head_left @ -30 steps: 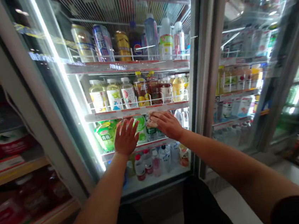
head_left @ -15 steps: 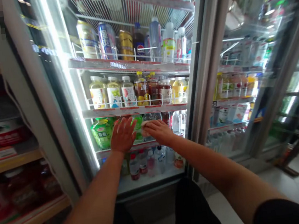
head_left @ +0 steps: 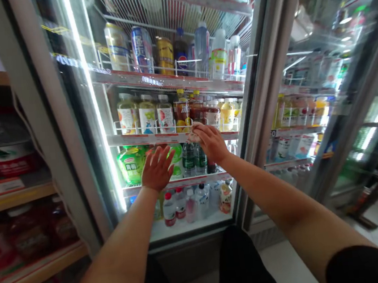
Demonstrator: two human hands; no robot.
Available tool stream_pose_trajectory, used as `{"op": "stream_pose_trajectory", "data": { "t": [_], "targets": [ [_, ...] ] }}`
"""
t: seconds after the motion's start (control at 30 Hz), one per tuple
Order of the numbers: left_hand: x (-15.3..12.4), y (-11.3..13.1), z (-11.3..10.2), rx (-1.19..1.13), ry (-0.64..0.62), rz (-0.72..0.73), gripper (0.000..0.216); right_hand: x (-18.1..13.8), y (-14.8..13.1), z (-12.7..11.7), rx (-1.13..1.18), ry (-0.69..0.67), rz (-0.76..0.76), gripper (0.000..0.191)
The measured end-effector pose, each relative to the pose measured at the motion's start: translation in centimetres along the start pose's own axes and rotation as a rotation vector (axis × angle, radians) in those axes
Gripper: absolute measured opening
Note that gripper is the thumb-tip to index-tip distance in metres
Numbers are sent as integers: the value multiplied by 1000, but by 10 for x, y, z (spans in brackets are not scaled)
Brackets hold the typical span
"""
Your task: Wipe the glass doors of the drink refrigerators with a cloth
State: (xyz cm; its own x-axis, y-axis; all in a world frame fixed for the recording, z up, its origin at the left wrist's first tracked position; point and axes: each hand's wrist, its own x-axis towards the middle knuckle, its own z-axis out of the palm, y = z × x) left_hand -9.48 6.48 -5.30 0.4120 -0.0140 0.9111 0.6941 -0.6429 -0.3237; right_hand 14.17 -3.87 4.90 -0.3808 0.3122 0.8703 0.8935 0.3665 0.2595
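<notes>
Tall glass-fronted drinks cooler with a grey metal frame (head_left: 274, 51) fills most of the frame, shelves stacked from top edge to lower middle. At far left, dim shelf unit with pale wooden edges (head_left: 16, 200), dark red packages on it. Long white light strip (head_left: 85, 71) slants down the cooler's left side.

Two bare hands near the centre, apart. Left hand (head_left: 156, 169), left of centre: open, fingers spread upward, nothing held (whether it touches the glass, cannot tell). Right hand (head_left: 212, 143), a little higher and right of centre: fingers bent over a cloth.

Behind the left hand, to its left, a bright green plastic pack (head_left: 132, 165). Mid-frame, brown bottle with a yellow cap (head_left: 182, 108); upper middle, gold metal can (head_left: 165, 56). Between the hands, clear bottle with a dark green label (head_left: 188, 159); lower middle, small red-capped bottle (head_left: 169, 209).

Smallest: pale crumpled cloth (head_left: 195, 132), bunched under the right fingertips at frame centre, before a shelf edge.
</notes>
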Motion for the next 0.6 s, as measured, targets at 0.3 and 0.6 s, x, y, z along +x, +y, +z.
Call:
{"op": "stream_pose_trajectory", "data": {
  "t": [0.3,0.6],
  "targets": [
    [0,0,0,49,-14,1,68,-4,1,-3,3,-69,-81,34],
    [0,1,-2,61,-18,5,66,1,3,-7,10,-30,-49,34]
  ]
}}
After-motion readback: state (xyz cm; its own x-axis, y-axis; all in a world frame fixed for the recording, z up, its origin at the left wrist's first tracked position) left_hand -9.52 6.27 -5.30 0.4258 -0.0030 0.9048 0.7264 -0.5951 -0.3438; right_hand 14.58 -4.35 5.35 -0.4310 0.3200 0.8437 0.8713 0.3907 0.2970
